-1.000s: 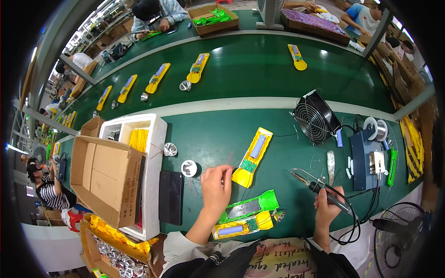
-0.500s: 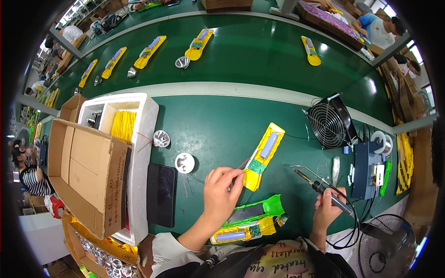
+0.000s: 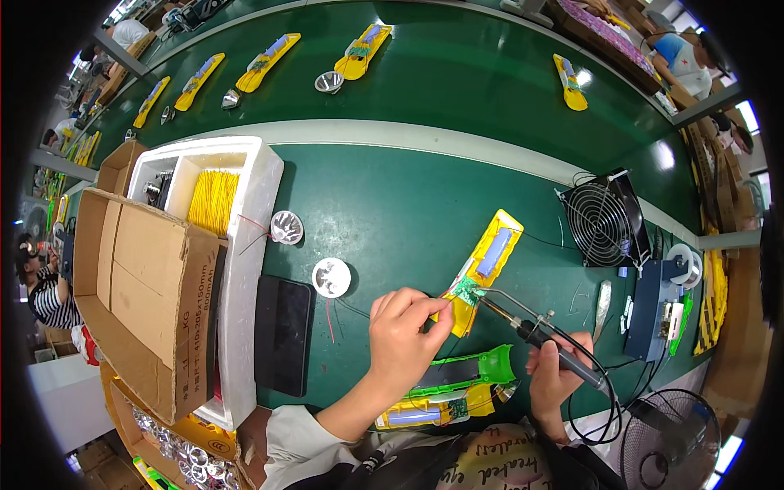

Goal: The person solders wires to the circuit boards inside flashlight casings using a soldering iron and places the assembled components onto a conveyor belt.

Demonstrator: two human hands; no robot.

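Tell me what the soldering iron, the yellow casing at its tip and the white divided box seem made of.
Soldering iron: matte dark handle, likely plastic; its slim shaft's sheen suggests metal. Yellow casing: probably moulded plastic, faintly glossy, from its even colour and rounded edges. White divided box: likely foam, from its thick matte walls.

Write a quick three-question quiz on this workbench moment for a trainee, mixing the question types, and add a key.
1. Multiple choice: what does the right hand hold?
A) a white plastic spool
B) a black-and-grey soldering iron
C) a green plastic casing

2. True or false: the black square fan with a round wire grille stands to the left of the white foam box.

3. Fill in the blank: the soldering iron's tip is at the small green circuit board, which lies in a long ____ plastic casing.

Key:
1. B
2. False; the fan stands to the right of the box.
3. Yellow
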